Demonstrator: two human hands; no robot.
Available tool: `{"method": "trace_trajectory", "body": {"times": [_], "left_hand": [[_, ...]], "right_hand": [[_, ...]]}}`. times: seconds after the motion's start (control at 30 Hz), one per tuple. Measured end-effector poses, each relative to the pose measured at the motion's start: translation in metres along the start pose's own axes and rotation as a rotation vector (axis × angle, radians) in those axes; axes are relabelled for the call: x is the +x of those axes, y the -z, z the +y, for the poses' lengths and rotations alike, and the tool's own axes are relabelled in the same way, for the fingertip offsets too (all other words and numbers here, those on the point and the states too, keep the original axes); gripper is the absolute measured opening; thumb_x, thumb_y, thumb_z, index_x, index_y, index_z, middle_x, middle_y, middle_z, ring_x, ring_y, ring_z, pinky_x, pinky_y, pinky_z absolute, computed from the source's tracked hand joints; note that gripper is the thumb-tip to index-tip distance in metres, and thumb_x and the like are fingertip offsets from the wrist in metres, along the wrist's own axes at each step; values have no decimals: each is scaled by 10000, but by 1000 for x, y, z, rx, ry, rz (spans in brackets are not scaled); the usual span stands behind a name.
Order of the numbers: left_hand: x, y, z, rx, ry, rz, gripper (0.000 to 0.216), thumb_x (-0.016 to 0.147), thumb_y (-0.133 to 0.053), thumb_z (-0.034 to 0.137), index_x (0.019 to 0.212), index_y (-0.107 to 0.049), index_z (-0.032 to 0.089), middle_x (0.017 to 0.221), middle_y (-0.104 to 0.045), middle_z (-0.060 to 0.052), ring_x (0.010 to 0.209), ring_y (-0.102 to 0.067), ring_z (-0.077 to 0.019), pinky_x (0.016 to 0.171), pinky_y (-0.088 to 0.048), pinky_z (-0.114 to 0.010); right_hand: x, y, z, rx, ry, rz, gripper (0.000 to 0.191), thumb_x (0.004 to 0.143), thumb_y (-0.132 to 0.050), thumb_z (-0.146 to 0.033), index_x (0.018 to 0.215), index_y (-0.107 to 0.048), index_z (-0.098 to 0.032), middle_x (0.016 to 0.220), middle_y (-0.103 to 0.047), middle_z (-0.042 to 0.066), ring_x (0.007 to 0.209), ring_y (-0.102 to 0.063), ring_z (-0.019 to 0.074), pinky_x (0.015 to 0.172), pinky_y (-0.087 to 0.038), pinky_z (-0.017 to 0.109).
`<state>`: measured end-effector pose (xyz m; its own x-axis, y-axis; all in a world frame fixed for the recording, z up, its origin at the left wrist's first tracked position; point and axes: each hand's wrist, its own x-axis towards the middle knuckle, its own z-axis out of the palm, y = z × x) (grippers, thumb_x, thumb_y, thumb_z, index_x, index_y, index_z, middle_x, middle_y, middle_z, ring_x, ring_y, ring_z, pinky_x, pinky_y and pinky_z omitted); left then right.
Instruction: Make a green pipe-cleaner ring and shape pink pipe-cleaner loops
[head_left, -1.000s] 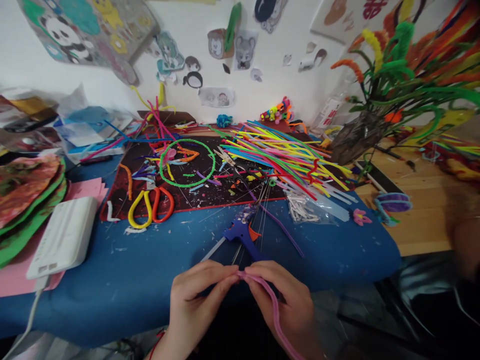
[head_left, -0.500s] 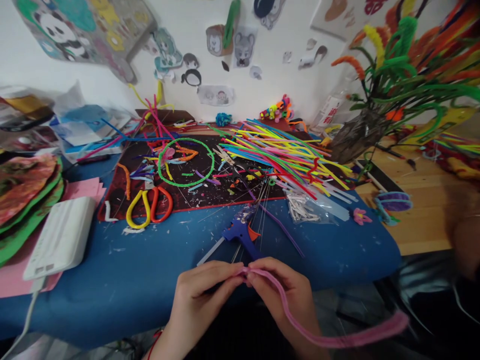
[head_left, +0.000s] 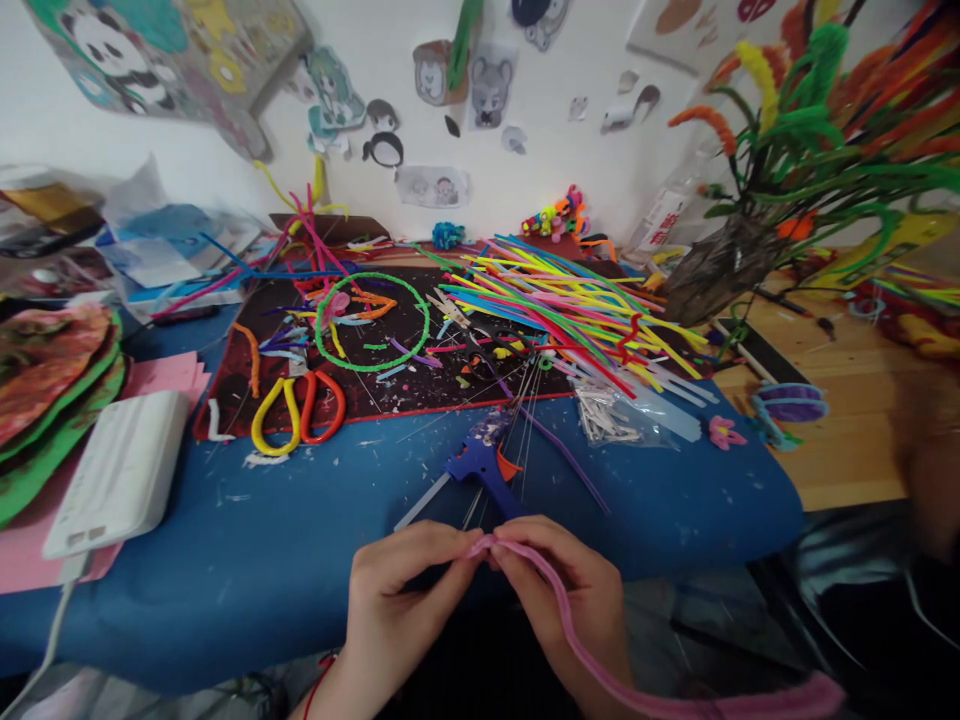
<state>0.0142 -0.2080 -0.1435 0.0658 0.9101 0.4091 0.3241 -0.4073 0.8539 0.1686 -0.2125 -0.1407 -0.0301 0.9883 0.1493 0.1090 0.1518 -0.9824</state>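
Low in the middle of the view, my left hand (head_left: 401, 595) and my right hand (head_left: 566, 600) meet at the fingertips. Both pinch one end of a pink pipe cleaner (head_left: 564, 590). Its long free part curves over my right hand and trails to the lower right. Just beyond my fingers, a blue hot glue gun (head_left: 478, 458) with an orange trigger lies on the blue table cover. A clear glue stick (head_left: 422, 502) pokes out of its back end, and a purple pipe cleaner (head_left: 568, 465) lies to its right.
A dark mat (head_left: 360, 395) carries a green ring (head_left: 426, 340), scissors (head_left: 472, 330) and scraps. Colourful pipe cleaners (head_left: 555, 290) are heaped behind. Yellow and red loops (head_left: 322, 408) and a white power bank (head_left: 124, 475) lie left. A vase (head_left: 709, 255) of pipe-cleaner stems stands right, near another person's arm (head_left: 934, 470).
The loose end of the pink pipe cleaner has swung lower and further right. My two hands keep almost the same place and pinch.
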Motion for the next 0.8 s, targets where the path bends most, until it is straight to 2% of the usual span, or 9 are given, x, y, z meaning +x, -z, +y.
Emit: {"method": "trace_trajectory", "body": {"times": [0.13, 0.27, 0.37, 0.47, 0.57, 0.63, 0.73, 0.8], "left_hand": [[-6, 5, -2, 21, -116, -6, 257, 754, -668, 6, 910, -709, 205, 803, -758, -11, 704, -717, -136, 648, -589, -205], [-11, 18, -2, 91, -276, -43, 324, 795, -616, 10, 1063, -675, 182, 942, -756, -60, 836, -724, -172, 703, -602, -235], [-14, 26, 3, 178, -358, -68, 295, 852, -586, 93, 1117, -664, 198, 966, -756, -68, 880, -724, -198, 742, -609, -271], [-19, 27, 11, 246, -325, -38, 283, 933, -476, 165, 1126, -663, 254, 949, -759, -42, 907, -720, -203, 797, -606, -314], [-25, 26, 17, 272, -288, -13, 337, 976, -373, 186, 1133, -659, 270, 934, -760, -39, 911, -719, -198, 845, -595, -340], [-27, 26, 19, 278, -296, -14, 345, 982, -359, 196, 1151, -651, 269, 930, -760, -45, 907, -720, -199, 855, -595, -348], [-26, 28, 20, 291, -331, -21, 341, 981, -367, 201, 1188, -626, 279, 942, -760, -42, 916, -718, -197, 862, -596, -352], [-25, 29, 19, 296, -358, -21, 335, 978, -382, 204, 1214, -607, 284, 953, -759, -39, 938, -712, -199, 868, -594, -355]], "right_hand": [[-4, 1, -1, 1, 47, 22, 201, 807, -633, -107, 942, -693, -243, 825, -705, 8, 714, -682, 123, 653, -564, 179], [-7, 6, 2, 49, 87, -61, 318, 829, -595, -90, 1082, -649, -275, 938, -707, 26, 815, -690, 146, 709, -578, 221], [-5, 17, 9, 96, 22, -34, 193, 864, -574, -151, 993, -682, -246, 913, -701, 46, 790, -689, 158, 687, -589, 248], [1, 36, 14, 307, -112, 11, 100, 874, -582, -240, 898, -679, -239, 775, -680, 27, 635, -664, 150, 571, -580, 255], [5, 55, 12, 576, -149, -79, 114, 866, -595, -318, 779, -649, -268, 628, -593, -15, 534, -591, 130, 479, -518, 231], [6, 63, 4, 578, -82, -153, 148, 881, -575, -348, 779, -663, -286, 662, -601, -2, 647, -617, 153, 600, -549, 268], [4, 63, -12, 288, -22, -311, 210, 896, -548, -409, 1023, -681, -308, 965, -667, 57, 976, -621, 229, 880, -518, 373], [3, 57, -23, 123, -25, -416, 275, 887, -567, -413, 1137, -640, -325, 1090, -651, 60, 1066, -592, 245, 939, -486, 378]]}}
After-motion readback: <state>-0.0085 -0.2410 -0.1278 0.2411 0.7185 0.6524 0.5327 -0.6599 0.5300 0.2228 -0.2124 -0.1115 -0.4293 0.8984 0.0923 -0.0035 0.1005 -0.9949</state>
